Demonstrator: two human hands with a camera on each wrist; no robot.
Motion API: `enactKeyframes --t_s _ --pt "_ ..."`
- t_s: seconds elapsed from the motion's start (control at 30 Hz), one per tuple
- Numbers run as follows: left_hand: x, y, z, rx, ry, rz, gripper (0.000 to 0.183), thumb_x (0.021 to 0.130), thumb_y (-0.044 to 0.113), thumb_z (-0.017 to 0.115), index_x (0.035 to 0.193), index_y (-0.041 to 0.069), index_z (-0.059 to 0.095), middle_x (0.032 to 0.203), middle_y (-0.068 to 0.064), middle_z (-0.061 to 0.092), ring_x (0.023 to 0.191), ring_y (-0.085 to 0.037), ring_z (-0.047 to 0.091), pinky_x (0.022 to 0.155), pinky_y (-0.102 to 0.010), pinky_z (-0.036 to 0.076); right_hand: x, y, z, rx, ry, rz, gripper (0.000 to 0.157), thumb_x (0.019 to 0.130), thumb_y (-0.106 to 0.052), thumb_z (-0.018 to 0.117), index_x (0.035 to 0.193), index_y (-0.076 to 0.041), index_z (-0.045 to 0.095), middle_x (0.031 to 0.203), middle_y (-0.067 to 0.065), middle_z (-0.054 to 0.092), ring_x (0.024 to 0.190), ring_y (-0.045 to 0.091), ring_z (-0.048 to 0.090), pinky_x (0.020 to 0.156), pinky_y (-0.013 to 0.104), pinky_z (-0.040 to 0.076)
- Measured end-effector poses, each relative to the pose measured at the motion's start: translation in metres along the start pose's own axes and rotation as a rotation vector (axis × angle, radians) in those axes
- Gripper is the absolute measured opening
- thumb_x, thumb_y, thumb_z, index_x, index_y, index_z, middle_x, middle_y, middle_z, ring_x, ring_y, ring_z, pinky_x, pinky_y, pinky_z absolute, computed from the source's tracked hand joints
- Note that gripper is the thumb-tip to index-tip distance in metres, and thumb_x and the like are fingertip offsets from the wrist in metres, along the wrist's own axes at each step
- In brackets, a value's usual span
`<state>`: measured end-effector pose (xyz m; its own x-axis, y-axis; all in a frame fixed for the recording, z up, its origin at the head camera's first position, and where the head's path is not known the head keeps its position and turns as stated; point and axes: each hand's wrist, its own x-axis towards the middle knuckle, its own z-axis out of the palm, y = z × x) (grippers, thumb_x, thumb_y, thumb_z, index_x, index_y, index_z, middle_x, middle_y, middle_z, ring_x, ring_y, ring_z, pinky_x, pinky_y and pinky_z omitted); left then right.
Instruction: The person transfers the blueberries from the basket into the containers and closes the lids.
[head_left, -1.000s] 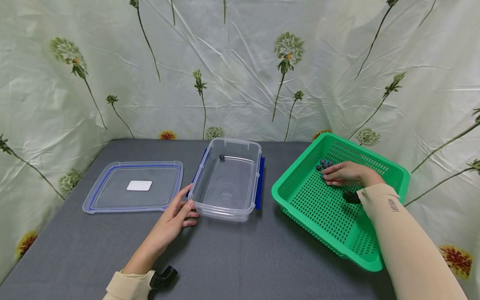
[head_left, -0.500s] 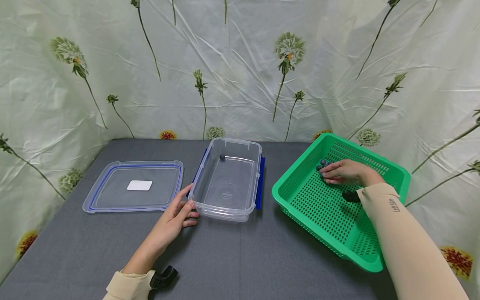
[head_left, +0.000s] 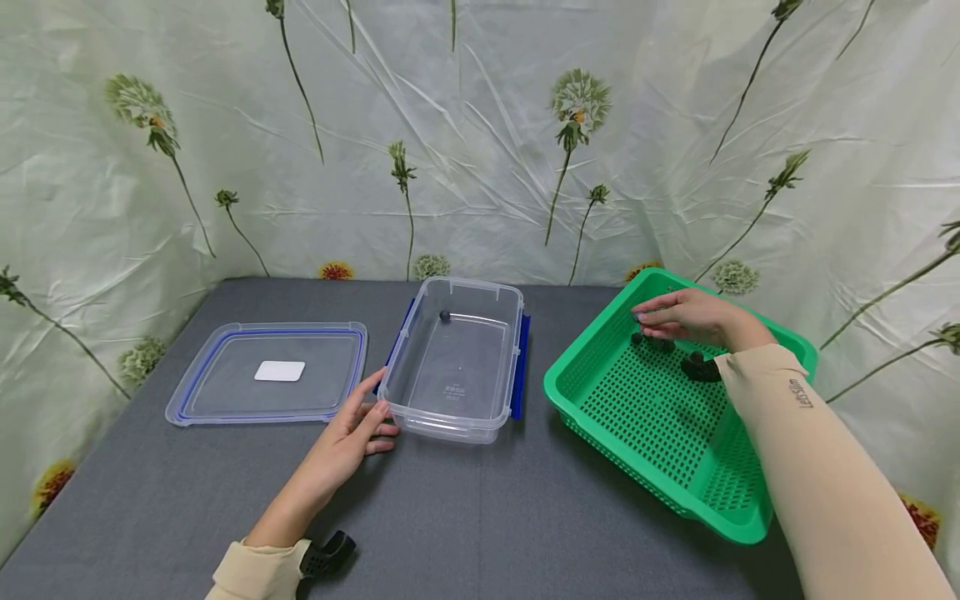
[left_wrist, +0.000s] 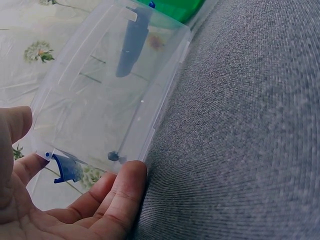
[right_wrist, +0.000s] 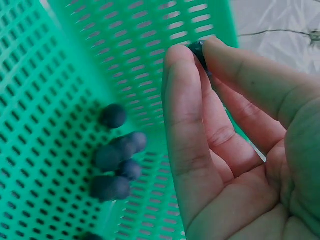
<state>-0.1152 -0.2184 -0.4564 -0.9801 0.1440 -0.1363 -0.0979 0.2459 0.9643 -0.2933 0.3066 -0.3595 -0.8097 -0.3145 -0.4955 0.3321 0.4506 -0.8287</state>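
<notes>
My left hand (head_left: 352, 429) holds the near left corner of a clear plastic food container (head_left: 457, 358), its thumb and fingers set around that corner. One blueberry (head_left: 445, 317) lies in the container, toward its far left. Over the far part of a green plastic basket (head_left: 585, 417), my right hand (head_left: 693, 317) is raised. Between its thumb and fingertip it pinches a blueberry (right_wrist: 198, 51), mostly covered by the fingers in the right wrist view. Several more blueberries (right_wrist: 107, 157) lie in a cluster on the basket floor below that hand.
A clear lid (head_left: 225, 375) with a blue seal and a white label lies left of the container. Blue side latches (head_left: 520, 367) hang open on the container. Behind the grey-covered table (head_left: 480, 517) hangs a flower-printed sheet (head_left: 487, 167).
My right hand has lifted from the blueberries at the basket floor and moved up and slightly away, a blueberry now in its pinch. The left hand and the container have stayed put.
</notes>
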Motion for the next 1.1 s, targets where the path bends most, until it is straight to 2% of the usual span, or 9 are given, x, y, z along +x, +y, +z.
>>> enactKeyframes --t_s 0.27,0.43,0.63,0.9,1.1 --pt "0.0 -0.001 -0.001 0.009 -0.001 -0.008 0.057 0.118 0.033 0.045 0.171 0.033 0.024 0.143 -0.027 0.052 0.123 -0.034 0.068 0.094 -0.029 0.062 -0.005 -0.022 0.004 -0.017 -0.008 -0.014 0.055 0.109 -0.012 0.063 0.157 0.007 0.044 0.115 -0.006 0.076 0.099 0.003 0.075 0.092 0.019 0.061" --pt "0.001 -0.002 0.0 -0.003 0.0 0.004 0.057 0.118 0.031 0.045 0.171 0.032 0.025 0.142 -0.028 0.051 0.121 -0.033 0.068 0.093 -0.028 0.062 -0.007 -0.027 0.004 -0.021 -0.009 -0.028 0.053 0.11 -0.012 0.062 0.157 0.007 0.045 0.115 -0.007 0.076 0.1 0.003 0.075 0.092 0.019 0.061" --pt "0.001 -0.003 0.0 -0.01 0.001 0.011 0.056 0.118 0.03 0.045 0.17 0.031 0.025 0.142 -0.028 0.052 0.12 -0.033 0.068 0.093 -0.029 0.062 -0.007 -0.035 0.004 -0.003 -0.01 -0.035 0.049 0.108 -0.012 0.066 0.153 0.003 0.052 0.116 -0.005 0.076 0.101 0.004 0.076 0.093 0.019 0.061" --pt "0.001 -0.005 0.0 -0.012 0.004 0.008 0.056 0.117 0.031 0.046 0.17 0.032 0.026 0.139 -0.029 0.053 0.119 -0.033 0.069 0.093 -0.03 0.063 -0.011 -0.047 0.011 -0.028 0.01 -0.041 0.057 0.108 -0.013 0.066 0.158 0.005 0.045 0.122 -0.005 0.073 0.104 0.004 0.074 0.094 0.019 0.06" --pt "0.001 -0.005 0.0 -0.021 0.004 0.022 0.057 0.117 0.03 0.046 0.171 0.029 0.025 0.138 -0.029 0.054 0.117 -0.032 0.069 0.092 -0.029 0.063 -0.009 -0.054 0.015 -0.041 -0.016 -0.075 0.057 0.108 -0.013 0.065 0.158 0.006 0.044 0.126 -0.003 0.071 0.111 0.007 0.073 0.097 0.022 0.06"
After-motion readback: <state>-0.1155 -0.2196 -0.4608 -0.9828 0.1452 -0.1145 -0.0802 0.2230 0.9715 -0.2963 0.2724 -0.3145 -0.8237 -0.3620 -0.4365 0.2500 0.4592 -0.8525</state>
